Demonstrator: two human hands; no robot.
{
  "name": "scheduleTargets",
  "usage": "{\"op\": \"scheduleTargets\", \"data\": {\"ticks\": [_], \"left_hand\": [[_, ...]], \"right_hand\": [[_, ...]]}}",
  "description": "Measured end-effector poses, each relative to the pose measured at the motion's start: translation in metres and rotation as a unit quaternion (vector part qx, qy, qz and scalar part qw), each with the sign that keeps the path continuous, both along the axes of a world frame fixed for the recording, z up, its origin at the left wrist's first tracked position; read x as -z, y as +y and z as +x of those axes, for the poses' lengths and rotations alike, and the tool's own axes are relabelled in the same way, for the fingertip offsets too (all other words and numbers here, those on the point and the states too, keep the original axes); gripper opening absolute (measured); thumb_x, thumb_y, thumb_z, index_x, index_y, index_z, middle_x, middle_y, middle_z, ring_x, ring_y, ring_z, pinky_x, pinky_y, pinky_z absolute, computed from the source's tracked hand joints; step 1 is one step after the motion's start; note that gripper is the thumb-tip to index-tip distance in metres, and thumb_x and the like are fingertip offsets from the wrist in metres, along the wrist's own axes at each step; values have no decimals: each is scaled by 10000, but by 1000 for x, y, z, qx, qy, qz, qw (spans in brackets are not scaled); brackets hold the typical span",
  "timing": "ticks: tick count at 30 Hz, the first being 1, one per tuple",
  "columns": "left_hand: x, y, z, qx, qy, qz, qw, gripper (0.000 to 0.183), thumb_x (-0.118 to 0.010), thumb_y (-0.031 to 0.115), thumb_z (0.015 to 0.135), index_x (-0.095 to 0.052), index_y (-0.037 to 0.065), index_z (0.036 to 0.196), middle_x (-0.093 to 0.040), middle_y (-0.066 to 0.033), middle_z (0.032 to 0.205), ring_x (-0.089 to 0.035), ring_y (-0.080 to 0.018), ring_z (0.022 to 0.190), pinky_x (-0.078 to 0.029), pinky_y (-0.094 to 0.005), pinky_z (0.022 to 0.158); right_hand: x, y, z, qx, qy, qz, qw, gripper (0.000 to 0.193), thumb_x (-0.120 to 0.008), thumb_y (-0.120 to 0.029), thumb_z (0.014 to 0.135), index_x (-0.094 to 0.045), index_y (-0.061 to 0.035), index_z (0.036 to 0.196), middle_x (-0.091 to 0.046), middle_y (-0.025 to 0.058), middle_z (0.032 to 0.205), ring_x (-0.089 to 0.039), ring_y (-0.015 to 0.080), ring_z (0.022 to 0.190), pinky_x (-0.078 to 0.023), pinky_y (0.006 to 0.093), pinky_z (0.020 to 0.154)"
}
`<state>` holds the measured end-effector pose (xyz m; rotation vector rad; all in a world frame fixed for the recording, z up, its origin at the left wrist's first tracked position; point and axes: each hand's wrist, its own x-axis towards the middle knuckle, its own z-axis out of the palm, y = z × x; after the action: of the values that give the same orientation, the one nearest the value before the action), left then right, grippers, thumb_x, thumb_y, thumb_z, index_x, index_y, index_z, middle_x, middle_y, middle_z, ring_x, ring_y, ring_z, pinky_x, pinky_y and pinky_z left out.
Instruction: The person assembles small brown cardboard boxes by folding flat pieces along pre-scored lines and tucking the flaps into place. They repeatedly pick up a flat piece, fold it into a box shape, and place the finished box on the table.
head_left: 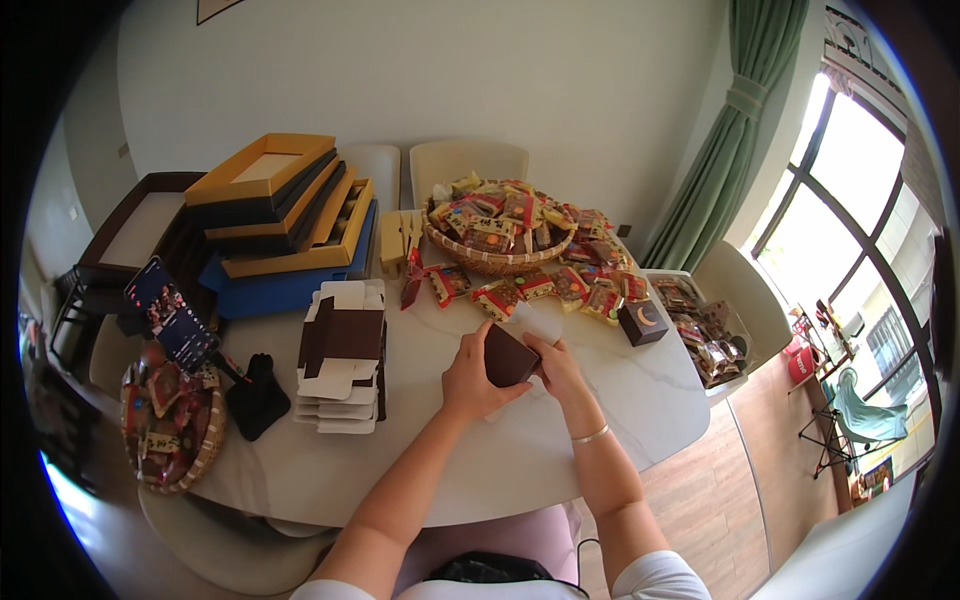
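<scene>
Above the middle of the table I hold a small dark brown carton (508, 356), with a white flap (537, 322) standing up at its far side. My left hand (466, 380) wraps round its left side, and the fingers of my right hand (562, 372) close on its right edge. A bracelet circles my right wrist. To the left lies a stack of flattened brown and white cartons (340, 360). A closed dark cube box (643, 324) with a crescent moon design stands to the right. The inside of the held carton is hidden.
Behind my hands, a wicker basket (497, 263) heaped with wrapped snacks stands among loose packets (497, 298). At left are stacked gift-box trays (262, 172), a phone (172, 315) on a black stand and a smaller snack basket (212, 450). A packet-filled bin (738, 372) sits right.
</scene>
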<state>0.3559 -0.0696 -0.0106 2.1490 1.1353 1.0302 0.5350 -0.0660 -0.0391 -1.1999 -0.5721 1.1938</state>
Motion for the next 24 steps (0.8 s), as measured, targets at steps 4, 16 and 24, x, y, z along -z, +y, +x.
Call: {"op": "scheduleTargets", "data": {"ticks": [4, 16, 24], "left_hand": [[-5, -2, -2, -8, 30, 2, 1000, 1072, -856, 416, 573, -282, 142, 1437, -484, -135, 1240, -550, -308, 1122, -509, -419, 863], [-8, -3, -3, 7, 55, -35, 998, 1014, -819, 421, 598, -307, 171, 1436, -503, -112, 1212, -567, -286, 1098, -510, -420, 854], [7, 2, -4, -39, 161, 21, 986, 856, -805, 503, 570, -538, 147, 1302, -519, -34, 1184, -551, -240, 1085, -509, -410, 836]], "right_hand": [[-3, -3, 1, -54, -45, 22, 997, 440, -653, -228, 908, -482, -12, 1251, -625, 113, 1129, -642, 185, 927, -557, 327, 731], [-7, -7, -6, 4, -50, 37, 998, 473, -680, -170, 873, -486, 18, 1260, -595, 154, 1195, -624, 200, 1003, -519, 304, 844], [21, 6, 13, -84, -227, 99, 965, 313, -683, -136, 860, -634, 35, 1117, -672, 86, 948, -607, 121, 870, -492, 247, 713]]}}
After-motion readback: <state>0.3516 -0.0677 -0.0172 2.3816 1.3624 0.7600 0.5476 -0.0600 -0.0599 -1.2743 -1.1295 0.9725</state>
